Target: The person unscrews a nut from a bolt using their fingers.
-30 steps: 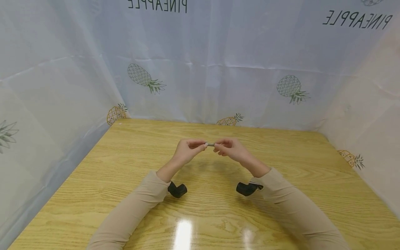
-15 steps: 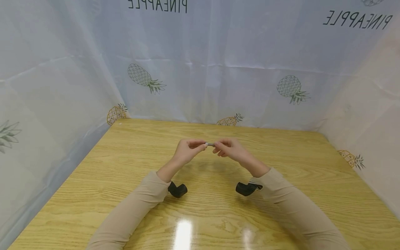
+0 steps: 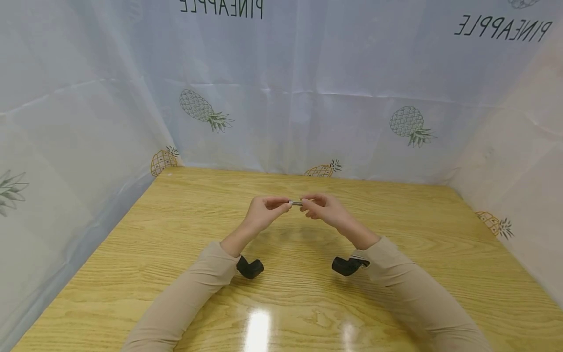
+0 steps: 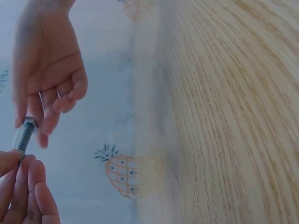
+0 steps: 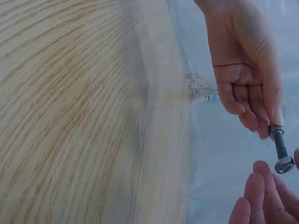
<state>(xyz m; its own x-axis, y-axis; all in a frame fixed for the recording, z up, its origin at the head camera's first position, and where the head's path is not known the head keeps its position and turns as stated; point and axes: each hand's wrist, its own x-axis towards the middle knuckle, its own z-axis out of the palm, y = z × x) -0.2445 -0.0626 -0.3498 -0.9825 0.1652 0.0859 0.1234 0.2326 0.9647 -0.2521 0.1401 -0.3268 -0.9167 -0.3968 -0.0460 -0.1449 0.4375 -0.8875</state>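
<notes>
A silvery threaded bolt point(image 3: 296, 203) is held level above the table between my two hands. My left hand point(image 3: 259, 212) pinches its left end with thumb and fingertips. In the right wrist view a wider metal piece point(image 5: 276, 129) shows at the left fingertips, and a hexagonal piece point(image 5: 284, 164) on the other end. Which is the head and which a nut I cannot tell. My right hand point(image 3: 325, 210) has thumb and fingers curved round the hexagonal end, the pinch looking light. In the left wrist view, threads point(image 4: 24, 140) show between the hands.
The wooden table point(image 3: 176, 234) spreads beneath both hands. White cloth point(image 3: 281, 132) printed with pineapples hangs behind it and along the sides. A black wrist camera mount point(image 3: 249, 268) juts from the left sleeve, another black mount point(image 3: 345, 266) from the right.
The right thumb and fingers shift slightly at the bolt's end, closing in half a second ago and easing apart now. My left hand and the bolt stay in place.
</notes>
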